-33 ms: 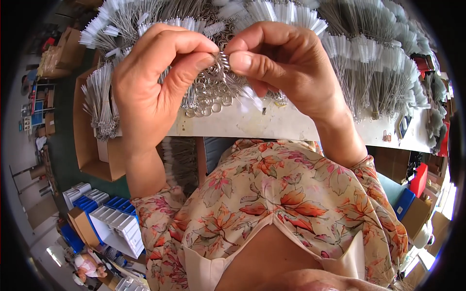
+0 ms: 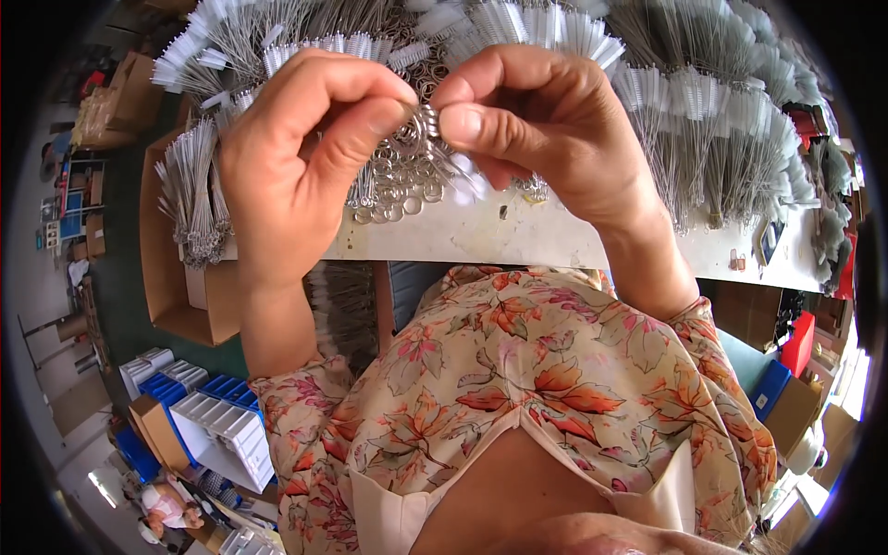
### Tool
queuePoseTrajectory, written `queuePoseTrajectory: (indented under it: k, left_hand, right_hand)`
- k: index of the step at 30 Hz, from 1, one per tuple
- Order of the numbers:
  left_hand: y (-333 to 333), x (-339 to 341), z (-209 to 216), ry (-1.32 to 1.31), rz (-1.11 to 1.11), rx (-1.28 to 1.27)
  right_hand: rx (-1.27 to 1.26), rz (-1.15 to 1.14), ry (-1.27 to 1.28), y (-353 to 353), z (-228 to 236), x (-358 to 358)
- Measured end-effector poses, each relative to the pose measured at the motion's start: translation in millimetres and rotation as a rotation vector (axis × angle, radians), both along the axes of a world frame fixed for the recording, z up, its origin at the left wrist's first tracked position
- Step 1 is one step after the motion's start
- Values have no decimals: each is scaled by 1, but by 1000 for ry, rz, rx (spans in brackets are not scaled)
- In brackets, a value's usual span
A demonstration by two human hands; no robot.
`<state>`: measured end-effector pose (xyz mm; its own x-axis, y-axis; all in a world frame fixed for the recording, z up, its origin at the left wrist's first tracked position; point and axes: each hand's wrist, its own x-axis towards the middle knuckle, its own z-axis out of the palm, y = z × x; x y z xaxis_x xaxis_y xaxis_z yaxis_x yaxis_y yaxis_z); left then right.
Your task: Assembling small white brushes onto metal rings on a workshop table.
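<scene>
Pinching closed, left hand (image 2: 287, 157) and right hand (image 2: 555, 134) held looped wires (image 2: 428, 129) over the table (image 2: 527, 240), inside its near edge. They seemed light, springy, slick, best gripped by the loops (image 2: 426, 120).

Small bunch of thin wire brushes (image 2: 444, 159), held up betw. thumb + index of L hand (image 2: 287, 157) and thumb + index of R hand (image 2: 555, 120). Stems metal, silvery, shiny, w/ looped ends (image 2: 429, 120) up top, loops packed side by side right at the fingertips. Stems slant down to the R, close tog. Bristle heads (image 2: 470, 187) at lower end: whitish, blurry, hanging free below R thumb. Round metal ring (image 2: 408, 139) seems to sit w/ the loops nr. L thumb; too much blur + glare to tell if they're threaded on.
</scene>
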<state>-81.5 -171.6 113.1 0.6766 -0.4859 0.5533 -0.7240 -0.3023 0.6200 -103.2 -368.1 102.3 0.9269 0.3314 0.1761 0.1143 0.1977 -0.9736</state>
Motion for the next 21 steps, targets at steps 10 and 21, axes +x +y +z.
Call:
queuePoseTrajectory:
  k: [10,21]
  left_hand:
    - [-3,-11,-4,201,73,12]
    - [1,-18,-18,175,76,-162]
  right_hand:
    - [39,32,19,-1,-8,4]
    - [50,97,46,7,-18,1]
